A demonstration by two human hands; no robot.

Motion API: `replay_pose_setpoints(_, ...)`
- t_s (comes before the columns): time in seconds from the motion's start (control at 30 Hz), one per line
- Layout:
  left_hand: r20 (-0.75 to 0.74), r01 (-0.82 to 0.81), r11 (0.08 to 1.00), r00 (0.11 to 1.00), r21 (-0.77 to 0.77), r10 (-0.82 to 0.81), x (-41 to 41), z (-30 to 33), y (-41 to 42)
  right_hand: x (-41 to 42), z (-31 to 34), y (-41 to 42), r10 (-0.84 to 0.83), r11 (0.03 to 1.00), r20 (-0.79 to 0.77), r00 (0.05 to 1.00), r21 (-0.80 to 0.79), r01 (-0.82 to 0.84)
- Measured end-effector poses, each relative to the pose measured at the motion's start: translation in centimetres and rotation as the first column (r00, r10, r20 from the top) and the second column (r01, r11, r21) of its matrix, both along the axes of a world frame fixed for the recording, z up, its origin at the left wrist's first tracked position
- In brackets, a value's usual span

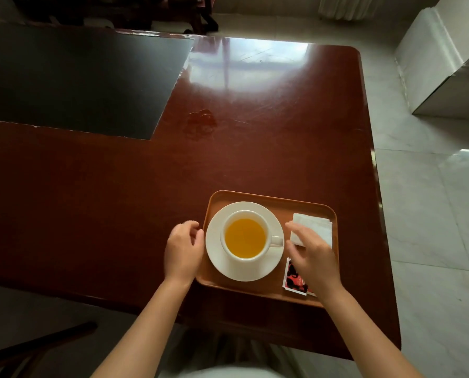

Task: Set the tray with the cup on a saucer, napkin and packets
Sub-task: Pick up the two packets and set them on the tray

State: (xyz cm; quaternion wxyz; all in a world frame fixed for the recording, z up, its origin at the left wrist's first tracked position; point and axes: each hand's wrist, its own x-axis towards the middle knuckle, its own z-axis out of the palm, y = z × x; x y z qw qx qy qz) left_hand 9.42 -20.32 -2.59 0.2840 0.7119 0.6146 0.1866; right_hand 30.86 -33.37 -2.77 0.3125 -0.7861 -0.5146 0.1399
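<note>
Head view looks down on a brown tray at the near right of a red-brown table; on it a white cup of yellow liquid stands on a white saucer, handle to the right, with a folded white napkin at the far right and red-and-black packets nearer. The left hand, fingers loosely curled and holding nothing, rests against the tray's left rim. The right hand hovers half open over the napkin's near corner and the packets; whether it touches them I cannot tell.
</note>
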Motion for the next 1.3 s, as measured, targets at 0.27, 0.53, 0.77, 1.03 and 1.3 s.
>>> replay_pose_setpoints(0.27,-0.168,0.787,0.553,0.606,0.275,-0.778,1.8,-0.4,-11.7,4.8,-2.7,-3.1,0.176,0.914,0.327,0.929,-0.405,-0.03)
replay_pose_setpoints(0.53,-0.431,0.791,0.599,0.5,-0.127,-0.751,5.2,-1.4,-14.6,4.8,-3.3,-3.4,0.222,0.901,0.295,0.93,-0.426,-0.08)
replay_pose_setpoints(0.77,-0.405,0.796,0.592,0.503,-0.129,-0.764,6.6,-2.6,-15.0,4.8,-3.3,-3.4,0.233,0.902,0.293,0.927,-0.422,-0.093)
replay_pose_setpoints(1.03,-0.385,0.808,0.546,0.442,-0.221,-0.81,7.5,-3.6,-15.0,4.8,-2.2,-7.7,0.1,0.985,0.27,0.958,-0.165,-0.056)
replay_pose_setpoints(1.3,-0.436,0.791,0.567,0.438,-0.228,-0.786,8.5,-3.9,-14.8,3.3,-3.3,-10.7,0.184,0.973,0.343,0.921,-0.198,-0.12)
